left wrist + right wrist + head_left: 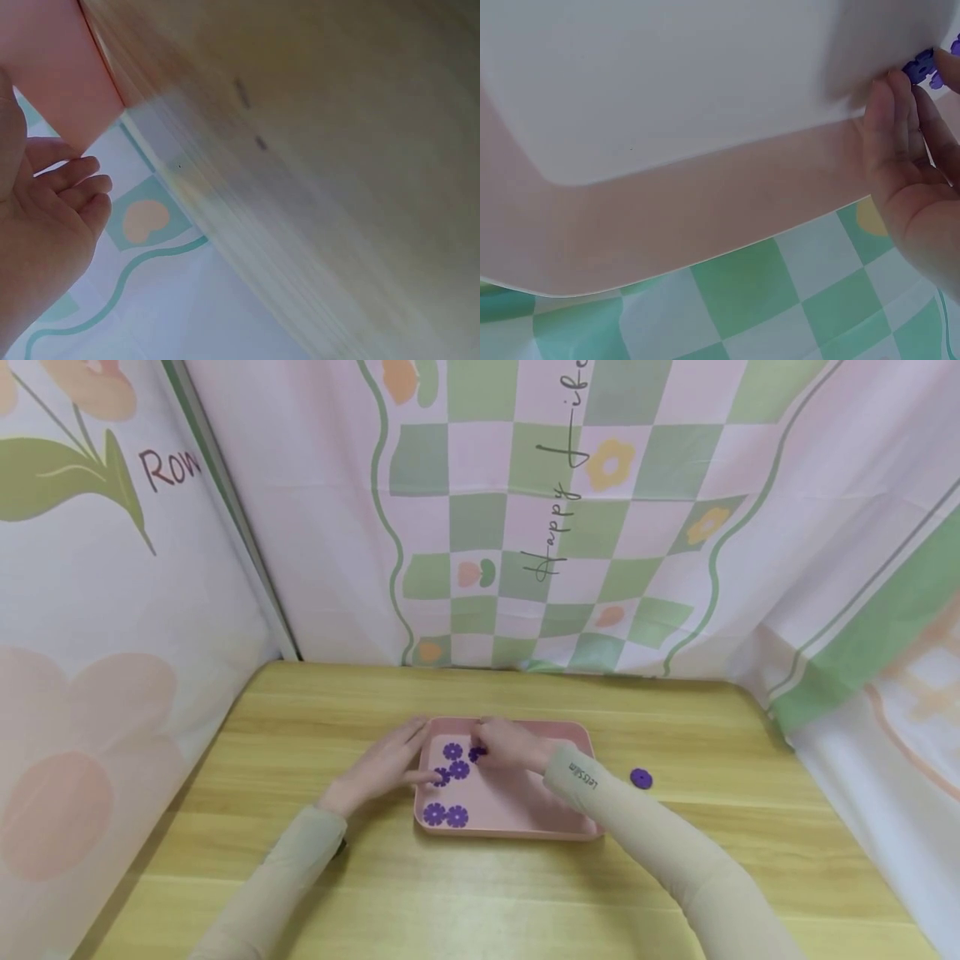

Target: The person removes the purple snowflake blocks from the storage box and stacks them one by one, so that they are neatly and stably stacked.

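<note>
A pink rectangular tray [510, 835] lies on the table with several purple flower-shaped discs in its left part, among them a flower disc [452, 751] near the back and a flower disc [434, 814] at the front left. My right hand [506, 745] reaches inside the tray's back and pinches a purple flower disc [921, 67] between thumb and fingertips. My left hand [382, 766] rests at the tray's left side, its fingers by the back corner. Its thumb extends over the rim to a flower disc [441, 777]; whether it touches that disc is hard to tell.
One more purple disc [641, 778] lies on the wooden table [712, 827], right of the tray. A patterned curtain [540, 527] hangs behind the table's back edge, with more cloth at both sides.
</note>
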Action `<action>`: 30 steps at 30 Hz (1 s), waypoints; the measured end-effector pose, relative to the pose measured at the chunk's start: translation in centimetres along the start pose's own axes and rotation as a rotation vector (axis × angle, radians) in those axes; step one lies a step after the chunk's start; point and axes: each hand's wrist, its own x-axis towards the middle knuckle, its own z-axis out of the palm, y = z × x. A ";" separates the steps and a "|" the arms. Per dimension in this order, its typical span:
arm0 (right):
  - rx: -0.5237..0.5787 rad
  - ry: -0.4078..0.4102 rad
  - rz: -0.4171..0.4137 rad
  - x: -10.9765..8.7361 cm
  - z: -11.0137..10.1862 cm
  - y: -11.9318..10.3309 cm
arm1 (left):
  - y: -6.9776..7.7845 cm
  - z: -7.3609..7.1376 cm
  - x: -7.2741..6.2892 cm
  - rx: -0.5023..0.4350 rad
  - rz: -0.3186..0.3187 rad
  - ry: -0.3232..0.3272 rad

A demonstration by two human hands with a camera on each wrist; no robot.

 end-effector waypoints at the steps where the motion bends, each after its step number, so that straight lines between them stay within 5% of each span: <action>1: 0.000 -0.001 0.000 0.0 0.0 0.0 | 0.0 0.0 0.0 -0.002 0.000 0.000; 30: 0.080 -0.073 0.034 0.3 0.2 0.9 | 0.1 -0.1 0.1 0.004 -0.005 -0.007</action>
